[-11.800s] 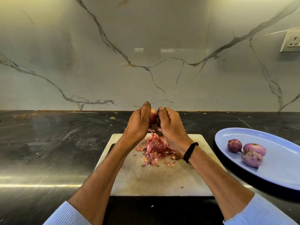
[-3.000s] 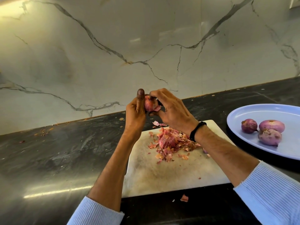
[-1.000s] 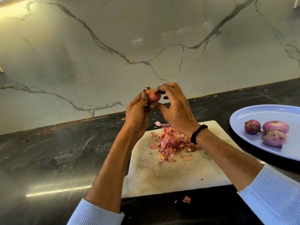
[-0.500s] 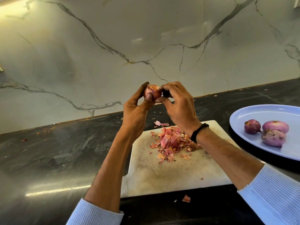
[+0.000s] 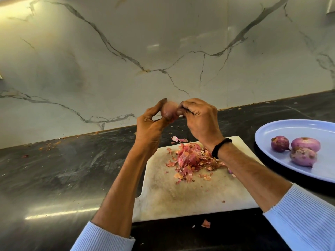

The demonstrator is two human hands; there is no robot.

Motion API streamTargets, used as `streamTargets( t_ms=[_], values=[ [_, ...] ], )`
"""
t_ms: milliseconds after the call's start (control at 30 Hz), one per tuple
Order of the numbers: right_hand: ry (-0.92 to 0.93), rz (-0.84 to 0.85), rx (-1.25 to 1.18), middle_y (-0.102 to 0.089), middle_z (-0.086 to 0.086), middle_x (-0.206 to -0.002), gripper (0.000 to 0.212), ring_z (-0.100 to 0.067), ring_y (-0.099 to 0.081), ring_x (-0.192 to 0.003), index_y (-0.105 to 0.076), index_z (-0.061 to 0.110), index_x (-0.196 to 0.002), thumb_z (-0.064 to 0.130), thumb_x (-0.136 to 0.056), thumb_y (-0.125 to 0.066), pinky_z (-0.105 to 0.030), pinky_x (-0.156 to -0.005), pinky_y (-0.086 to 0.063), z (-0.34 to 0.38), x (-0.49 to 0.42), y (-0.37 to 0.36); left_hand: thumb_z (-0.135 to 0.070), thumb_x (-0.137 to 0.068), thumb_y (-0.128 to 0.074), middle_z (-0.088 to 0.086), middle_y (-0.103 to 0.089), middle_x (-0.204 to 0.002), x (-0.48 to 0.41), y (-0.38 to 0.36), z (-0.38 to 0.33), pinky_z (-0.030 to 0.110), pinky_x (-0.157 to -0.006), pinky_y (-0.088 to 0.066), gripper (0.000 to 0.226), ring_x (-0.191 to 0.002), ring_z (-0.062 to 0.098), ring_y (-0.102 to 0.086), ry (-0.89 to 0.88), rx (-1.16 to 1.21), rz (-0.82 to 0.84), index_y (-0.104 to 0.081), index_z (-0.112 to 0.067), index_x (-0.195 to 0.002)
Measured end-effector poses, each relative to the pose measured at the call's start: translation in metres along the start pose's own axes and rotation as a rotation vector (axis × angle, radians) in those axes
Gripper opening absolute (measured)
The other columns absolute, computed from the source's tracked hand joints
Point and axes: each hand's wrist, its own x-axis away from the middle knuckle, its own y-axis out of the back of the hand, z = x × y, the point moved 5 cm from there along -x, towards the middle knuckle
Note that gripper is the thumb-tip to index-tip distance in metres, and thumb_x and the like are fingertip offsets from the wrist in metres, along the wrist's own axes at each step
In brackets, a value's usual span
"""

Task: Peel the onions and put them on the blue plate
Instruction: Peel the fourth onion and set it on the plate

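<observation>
— From the head view, what are our hands doing?

— We are holding one onion (image 5: pixel 169 110) up between them, above the far edge of the cutting board (image 5: pixel 181 200). Our left hand (image 5: pixel 148 127) is pinching it from the left, with thumb and forefinger curling round it in a ring.

— And the right?

— Our right hand (image 5: pixel 201 120) is curling its fingers over the onion's right end, fingertips pressing on the skin. The onion is blurred, so we are not saying whether any strip is lifting. A black band (image 5: pixel 220 147) is sitting on that wrist.

— Where is everything else lying?

— A heap of pink peels (image 5: pixel 190 158) is lying on the board, just under the right wrist. Three peeled onions (image 5: pixel 304 144) are resting together on the blue plate (image 5: pixel 282 131). The plate is sitting on the dark desk (image 5: pixel 63 169) just beside the board's right edge, well apart from our hands. One loose scrap (image 5: pixel 205 223) is lying on the desk by the board's near edge.
</observation>
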Motion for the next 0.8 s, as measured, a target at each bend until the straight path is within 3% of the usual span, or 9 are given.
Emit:
streamTargets(
  t_ms=[133,500,567,667,800],
  values=[
    [-0.017,0.03,0.006,-0.072,-0.011,-0.089,0.011,-0.013,-0.065,-0.081,-0.075,-0.002,-0.094,-0.001,-0.083,-0.075,-0.003,-0.079,-0.047,0.001,0.001,-0.001,-0.025,-0.064,-0.079,-0.007,-0.065,-0.128,0.0,0.001,0.0,0.049,-0.103,-0.051,0.06,-0.126,0.013,-0.056,-0.01,-0.019,-0.003,-0.068,-0.023,-0.123],
    [-0.063,0.117,-0.024,-0.069,-0.008,-0.087,0.008,-0.009,-0.058,-0.079,-0.071,0.001,-0.092,-0.003,-0.085,-0.072,-0.003,-0.074,-0.045,-0.002,0.0,-0.001,-0.015,-0.07,-0.078,-0.005,-0.065,-0.129,-0.002,0.002,0.001,0.046,-0.1,-0.054,0.056,-0.122,0.01,-0.059,-0.035,-0.018,0.001,-0.069,-0.019,-0.125],
    [-0.045,0.127,-0.003,-0.067,-0.009,-0.088,0.01,-0.01,-0.057,-0.08,-0.068,0.001,-0.093,-0.005,-0.085,-0.071,-0.008,-0.074,-0.048,-0.001,0.003,-0.004,-0.016,-0.069,-0.079,-0.004,-0.066,-0.129,-0.002,0.003,0.001,0.047,-0.101,-0.053,0.056,-0.124,0.012,-0.059,-0.034,-0.007,-0.012,-0.07,-0.02,-0.124],
    [-0.016,0.158,0.039,-0.063,-0.012,-0.096,0.016,-0.02,-0.058,-0.087,-0.063,0.0,-0.099,-0.007,-0.085,-0.067,-0.028,-0.077,-0.053,0.003,0.007,-0.01,-0.02,-0.068,-0.081,-0.007,-0.069,-0.126,-0.001,0.002,0.001,0.052,-0.105,-0.049,0.055,-0.126,0.017,-0.059,-0.029,0.013,-0.033,-0.071,-0.024,-0.122],
    [-0.016,0.177,0.071,-0.06,-0.015,-0.1,0.025,-0.024,-0.056,-0.09,-0.058,0.0,-0.104,-0.012,-0.083,-0.064,-0.031,-0.076,-0.051,0.006,0.01,-0.012,-0.022,-0.064,-0.084,-0.001,-0.07,-0.123,0.002,0.0,-0.001,0.051,-0.103,-0.051,0.055,-0.122,0.022,-0.062,0.009,0.093,-0.063,-0.071,-0.026,-0.117]
  ],
)
